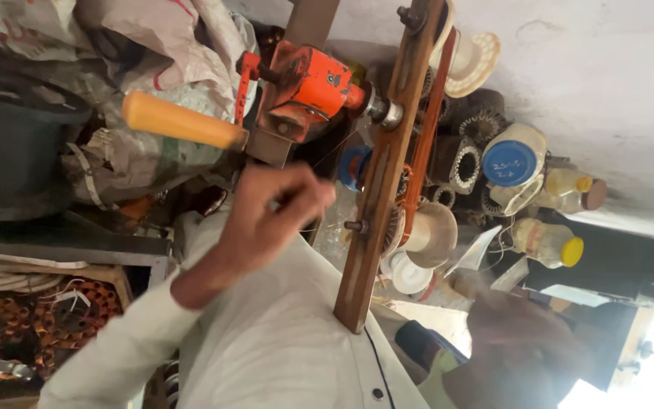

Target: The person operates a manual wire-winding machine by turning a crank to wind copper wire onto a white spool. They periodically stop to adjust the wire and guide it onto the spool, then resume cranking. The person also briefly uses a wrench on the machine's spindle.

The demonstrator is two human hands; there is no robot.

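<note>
Your hands at the orange winder (308, 83)

Your left hand (270, 216) pinches thin wire (327, 155) beside the wooden bar (380, 182); your right hand (524, 341) is blurred, so its grip cannot be told.

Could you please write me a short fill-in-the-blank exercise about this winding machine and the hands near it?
1. The crank handle on the winding machine is coloured ____.
2. The winding machine's body is painted ____.
3. The left hand pinches a thin ____ beside the long wooden bar.
4. The blurred right hand lies in the lower ____ corner of the view.

Missing words: yellow; orange; wire; right
</note>
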